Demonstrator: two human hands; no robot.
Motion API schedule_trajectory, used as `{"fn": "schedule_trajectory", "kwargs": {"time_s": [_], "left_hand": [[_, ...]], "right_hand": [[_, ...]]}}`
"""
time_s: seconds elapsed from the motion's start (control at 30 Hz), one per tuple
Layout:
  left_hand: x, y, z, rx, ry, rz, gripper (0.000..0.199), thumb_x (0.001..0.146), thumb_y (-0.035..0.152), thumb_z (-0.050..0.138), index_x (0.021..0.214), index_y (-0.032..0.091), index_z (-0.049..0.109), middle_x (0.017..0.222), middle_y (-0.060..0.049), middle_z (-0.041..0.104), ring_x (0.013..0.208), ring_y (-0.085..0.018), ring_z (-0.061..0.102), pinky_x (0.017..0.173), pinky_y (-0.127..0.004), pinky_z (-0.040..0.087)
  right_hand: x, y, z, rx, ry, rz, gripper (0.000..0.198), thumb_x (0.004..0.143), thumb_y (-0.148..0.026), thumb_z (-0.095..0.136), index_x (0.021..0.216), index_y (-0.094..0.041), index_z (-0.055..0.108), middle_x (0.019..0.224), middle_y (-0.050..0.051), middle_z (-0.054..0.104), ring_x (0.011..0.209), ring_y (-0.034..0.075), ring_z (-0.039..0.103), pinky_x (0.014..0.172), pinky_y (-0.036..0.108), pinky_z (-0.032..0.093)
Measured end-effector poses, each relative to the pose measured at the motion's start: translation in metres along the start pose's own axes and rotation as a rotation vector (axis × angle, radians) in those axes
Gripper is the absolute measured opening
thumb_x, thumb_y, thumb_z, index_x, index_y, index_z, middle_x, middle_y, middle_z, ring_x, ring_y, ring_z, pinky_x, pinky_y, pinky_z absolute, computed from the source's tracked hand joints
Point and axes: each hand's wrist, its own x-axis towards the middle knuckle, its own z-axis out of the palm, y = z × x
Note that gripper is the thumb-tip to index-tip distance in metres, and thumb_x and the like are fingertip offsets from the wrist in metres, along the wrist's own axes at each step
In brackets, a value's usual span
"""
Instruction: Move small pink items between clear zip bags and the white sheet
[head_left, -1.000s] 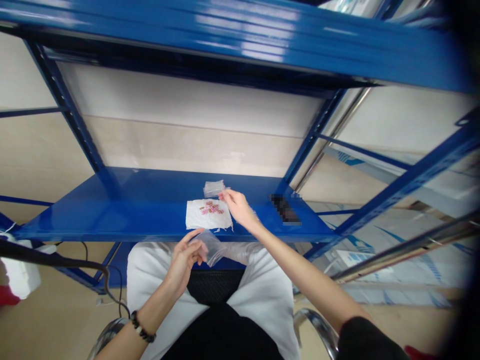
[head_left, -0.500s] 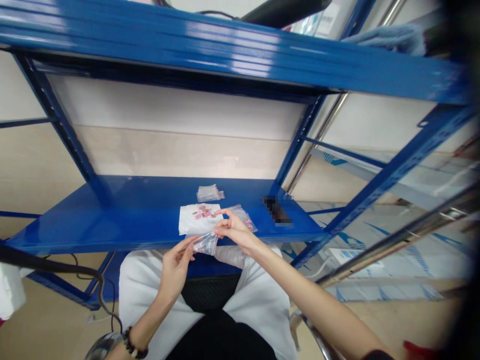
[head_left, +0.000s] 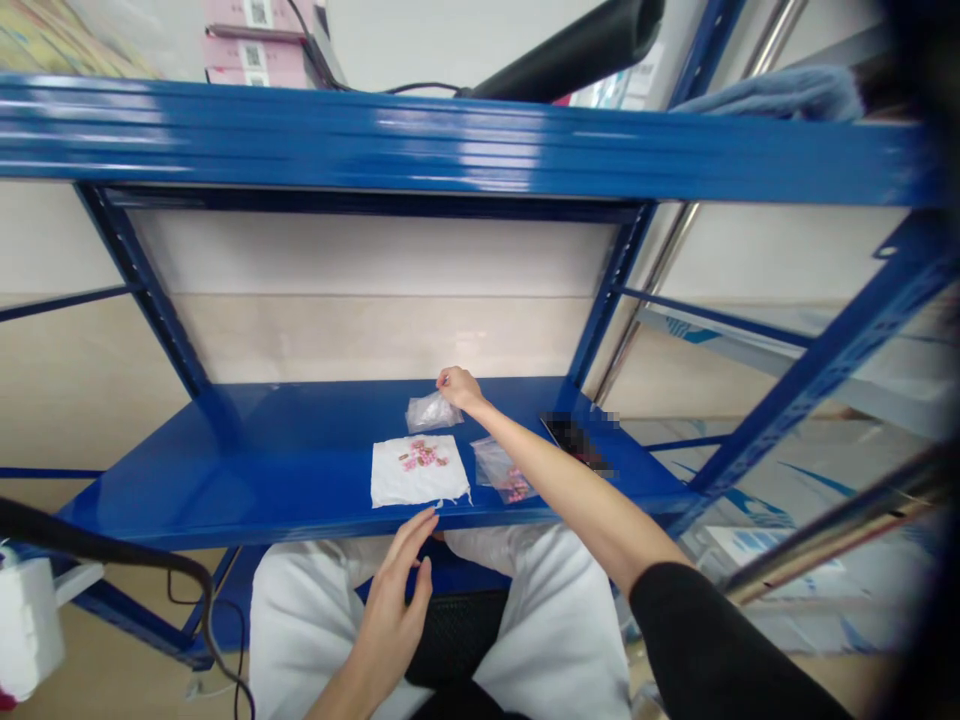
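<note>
The left hand (head_left: 401,590) was released, its fingers stretched out and its thumb held apart, with nothing in its grasp. Its fingertips were at the near edge of the blue shelf (head_left: 285,470), just short of a white cloth (head_left: 390,487); whether they touched the shelf could not be told. The right hand (head_left: 457,386) reached to the far part of the shelf, its fingers curled together at the far right corner of some clear plastic bags (head_left: 429,413). Whether it was pinching one of them or only resting there could not be told.

The clear plastic bags lay on the shelf beyond the white cloth, near it. The cloth lay flat at the near edge, with thin strings at its near right corner, and a small cluster of pink and brown pieces (head_left: 429,457) showed on it. Just to the right of the cloth was another clear bag (head_left: 491,462) with pink pieces in its near right part, partly covered by the right forearm. Farther right, beyond that forearm, lay a dark flat object (head_left: 571,438), its detail blurred into blocks. Above, past the upper blue beam (head_left: 300,140), were pink boxes (head_left: 255,50) on the left, a black tube (head_left: 570,50) and a folded blue cloth (head_left: 787,92) on the right
</note>
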Motion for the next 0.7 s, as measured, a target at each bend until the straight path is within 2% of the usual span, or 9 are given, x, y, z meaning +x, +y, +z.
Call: {"fn": "schedule_trajectory", "kwargs": {"time_s": [0.13, 0.23, 0.37, 0.43, 0.5, 0.6, 0.7], "left_hand": [[-0.001, -0.001, 0.002, 0.01, 0.015, -0.001, 0.04, 0.093, 0.029, 0.052, 0.132, 0.027, 0.06, 0.142, -0.011, 0.051, 0.127, -0.028, 0.05, 0.103, -0.041, 0.042], [0.001, 0.002, -0.002, 0.038, 0.031, 0.003, 0.038, 0.094, 0.027, 0.05, 0.131, 0.027, 0.06, 0.138, -0.012, 0.053, 0.12, -0.027, 0.054, 0.092, -0.037, 0.047], [0.0, 0.006, -0.005, 0.09, 0.013, 0.027, 0.038, 0.095, 0.023, 0.046, 0.131, 0.028, 0.058, 0.132, -0.011, 0.055, 0.112, -0.025, 0.058, 0.09, -0.034, 0.047], [-0.003, 0.005, -0.005, 0.144, -0.014, 0.073, 0.039, 0.095, 0.02, 0.044, 0.131, 0.027, 0.057, 0.13, -0.011, 0.057, 0.113, -0.024, 0.057, 0.095, -0.036, 0.045], [-0.007, 0.002, -0.004, 0.218, -0.056, 0.146, 0.041, 0.094, 0.018, 0.042, 0.131, 0.027, 0.058, 0.128, -0.011, 0.058, 0.117, -0.025, 0.055, 0.102, -0.039, 0.041], [-0.013, -0.002, -0.001, 0.303, -0.143, 0.242, 0.044, 0.093, 0.015, 0.042, 0.133, 0.027, 0.058, 0.128, -0.011, 0.059, 0.122, -0.027, 0.051, 0.107, -0.042, 0.037], [-0.013, -0.001, 0.0, 0.273, -0.159, 0.236, 0.044, 0.092, 0.014, 0.042, 0.131, 0.027, 0.059, 0.127, -0.011, 0.06, 0.121, -0.026, 0.052, 0.106, -0.041, 0.038]], "right_hand": [[0.012, 0.003, -0.003, -0.071, 0.011, 0.021, 0.017, 0.078, -0.013, 0.059, 0.088, -0.016, 0.072, 0.09, 0.008, 0.074, 0.083, 0.018, 0.068, 0.077, 0.024, 0.049], [0.0, 0.008, -0.011, -0.093, 0.027, -0.028, 0.023, 0.082, -0.014, 0.057, 0.099, -0.017, 0.072, 0.1, 0.008, 0.073, 0.093, 0.018, 0.067, 0.084, 0.025, 0.048], [-0.052, 0.03, -0.026, -0.129, -0.004, -0.115, 0.019, 0.083, -0.018, 0.062, 0.097, -0.019, 0.073, 0.105, 0.007, 0.072, 0.099, 0.018, 0.064, 0.09, 0.026, 0.045], [-0.087, 0.046, -0.032, -0.182, -0.049, -0.164, 0.018, 0.083, -0.025, 0.065, 0.099, -0.019, 0.073, 0.103, 0.007, 0.071, 0.099, 0.02, 0.064, 0.089, 0.028, 0.046], [-0.122, 0.063, -0.035, -0.264, -0.076, -0.193, 0.026, 0.084, -0.034, 0.067, 0.106, -0.02, 0.072, 0.105, 0.008, 0.07, 0.1, 0.022, 0.062, 0.089, 0.03, 0.045], [-0.163, 0.079, -0.032, -0.372, -0.05, -0.143, 0.029, 0.086, -0.036, 0.066, 0.109, -0.02, 0.071, 0.108, 0.01, 0.068, 0.104, 0.023, 0.06, 0.089, 0.031, 0.045], [-0.183, 0.082, -0.025, -0.415, 0.033, -0.096, 0.019, 0.089, -0.025, 0.062, 0.103, -0.02, 0.072, 0.108, 0.01, 0.067, 0.103, 0.022, 0.058, 0.088, 0.03, 0.044]]}}
